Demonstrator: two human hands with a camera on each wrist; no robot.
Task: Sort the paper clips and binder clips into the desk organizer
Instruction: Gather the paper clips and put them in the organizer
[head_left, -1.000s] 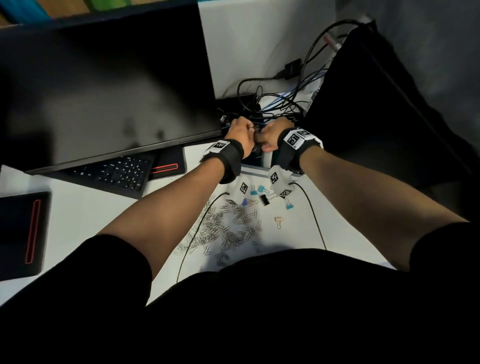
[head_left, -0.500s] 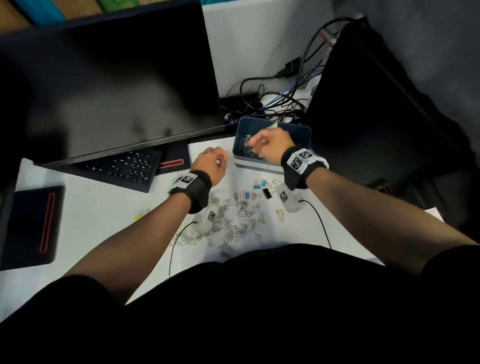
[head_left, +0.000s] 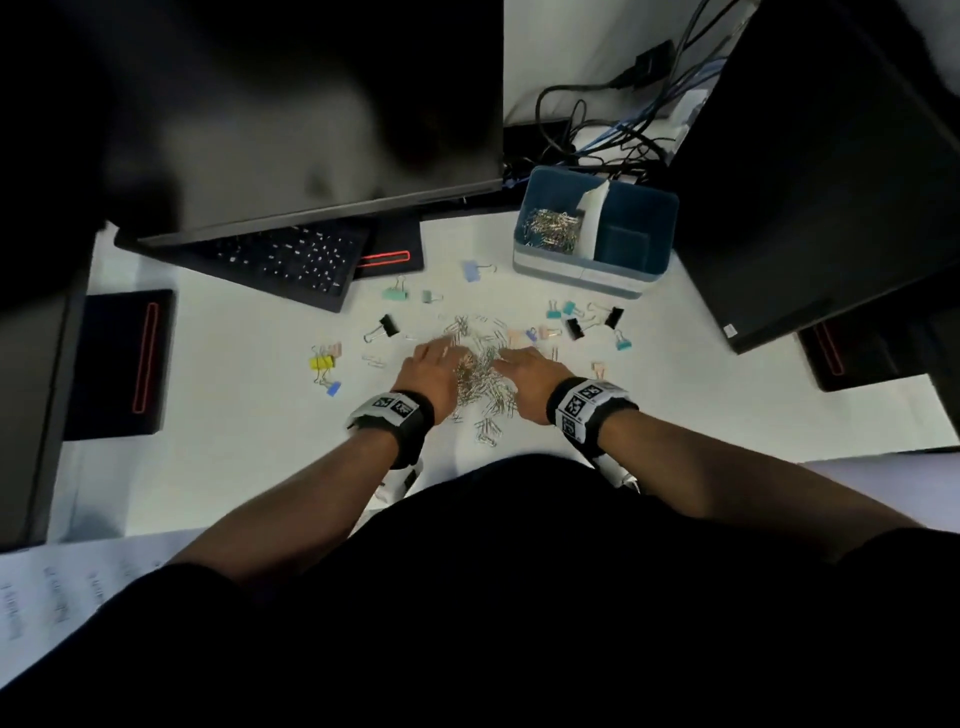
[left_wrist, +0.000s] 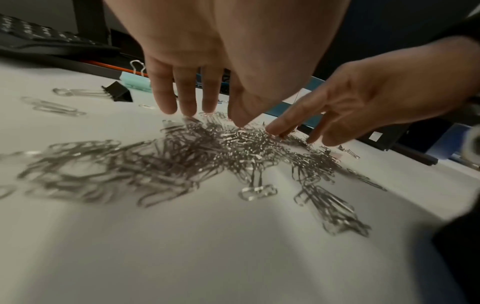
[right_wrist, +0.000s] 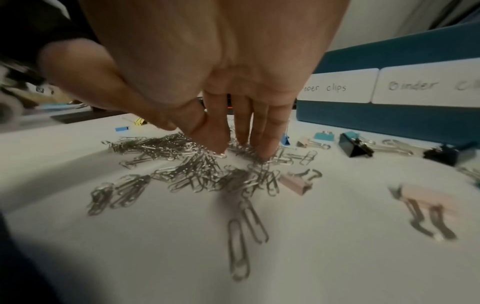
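paper clips (head_left: 480, 376) lie between spread left hand (head_left: 434, 371) and right hand (head_left: 530, 376), binder clips (head_left: 574, 327) scattered around.

Both bare forearms reach forward from black short sleeves, side by side, each wrist wrapped in a black band with printed markers. The left hand (head_left: 434, 371) is held palm down, its fingers (left_wrist: 185, 92) straight and slightly spread, tips pointing down. The right hand (head_left: 530, 376) lies just beside it, also palm down, fingers (right_wrist: 270, 131) straight and close together, thumb angled inward. The two hands are near but not touching.
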